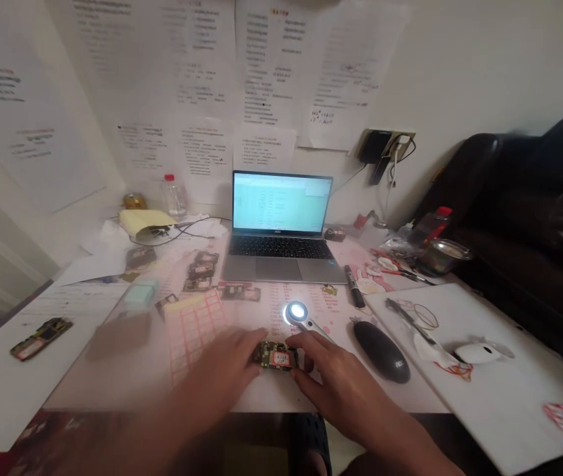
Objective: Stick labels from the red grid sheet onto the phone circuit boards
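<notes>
A small green circuit board [265, 356] with a white, red-bordered label is held low over the front of the desk. My left hand [222, 363] pinches its left end between thumb and fingers. On the opposite end, my right hand [334, 373] grips it the same way. Just beyond the board lies a lit magnifying glass [296, 311], its handle running toward my right fingers; whether they touch it I cannot tell. A sheet of red-framed labels [195, 324] lies beyond my left hand.
An open laptop [281, 254] stands at the back. More circuit boards [201, 270] lie left of it, and another board [41, 338] rests on paper at far left. A black mouse [380, 350], a marker [355, 286] and a white board [489, 396] are to the right.
</notes>
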A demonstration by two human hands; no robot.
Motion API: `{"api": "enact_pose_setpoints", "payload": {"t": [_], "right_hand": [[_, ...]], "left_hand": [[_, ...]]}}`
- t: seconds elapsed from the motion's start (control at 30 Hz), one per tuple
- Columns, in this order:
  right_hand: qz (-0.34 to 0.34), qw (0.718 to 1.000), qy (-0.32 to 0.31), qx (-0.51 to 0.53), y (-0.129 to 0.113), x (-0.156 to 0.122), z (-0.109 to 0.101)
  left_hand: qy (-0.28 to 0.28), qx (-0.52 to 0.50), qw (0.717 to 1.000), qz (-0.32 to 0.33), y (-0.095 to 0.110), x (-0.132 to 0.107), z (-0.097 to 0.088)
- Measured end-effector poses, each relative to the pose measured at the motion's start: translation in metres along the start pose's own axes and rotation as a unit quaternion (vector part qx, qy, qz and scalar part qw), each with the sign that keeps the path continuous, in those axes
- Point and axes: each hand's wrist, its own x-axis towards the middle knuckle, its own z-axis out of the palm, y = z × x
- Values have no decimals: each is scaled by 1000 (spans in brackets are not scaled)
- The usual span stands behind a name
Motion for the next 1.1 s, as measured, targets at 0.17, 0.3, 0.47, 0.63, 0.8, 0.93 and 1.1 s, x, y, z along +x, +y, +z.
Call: {"api": "enact_pose_setpoints", "payload": {"t": [0.17, 0.3, 0.47, 0.63, 0.8, 0.93, 1.1], "right_hand": [[-11, 999, -22, -35, -2, 5, 5], [-9, 998, -30, -45, -4, 9, 8], [-12, 998, -43, -48, -9, 12, 7], [-15, 998, -52, -43, -10, 13, 7], [-11, 997, -54, -50, -10, 15, 6], [-34, 995, -61, -70, -13, 16, 4], [-56, 992, -65, -88, -15, 15, 3]], "left_hand": [[-21, 6, 1000, 11, 4, 0, -5], [-12, 1, 1000, 28, 3, -1, -6], [16, -11, 999, 39, 2, -4, -2], [43, -18, 997, 54, 1, -3, 0], [19, -20, 999, 41, 3, -2, -2], [8, -9, 999, 36, 4, -1, -3], [11, -11, 996, 82, -1, -1, -5]]}}
